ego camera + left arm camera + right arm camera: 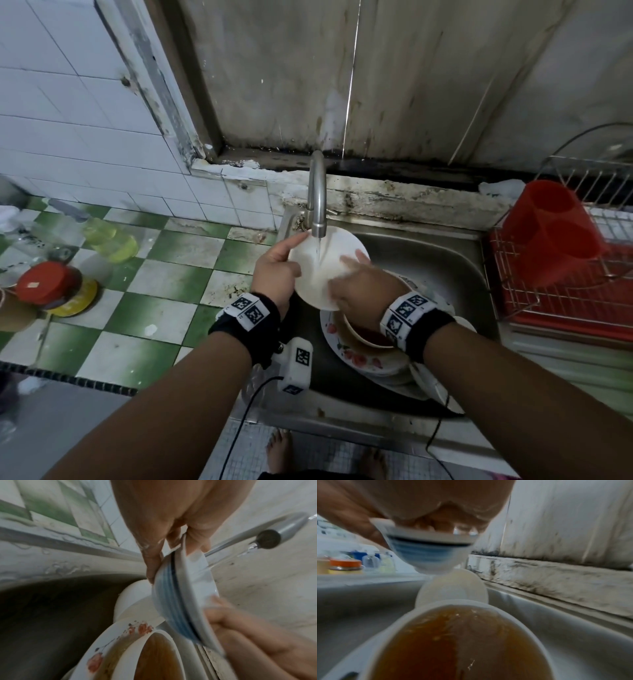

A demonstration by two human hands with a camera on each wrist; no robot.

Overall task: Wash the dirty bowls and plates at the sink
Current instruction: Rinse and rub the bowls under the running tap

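We're tilting the blue-striped bowl under the faucet stream so water sheets off. Left hand is pinching its rim; right hand, fingers flat, is rubbing inside.

1. white bowl with blue-banded outside, tilted under running water above the sink.
2. brown-stained bowl sits on floral plate in the basin.

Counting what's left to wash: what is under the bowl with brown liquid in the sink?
The brown-liquid bowl sits on a flowered plate, with more white dishes beneath; their number is hidden.
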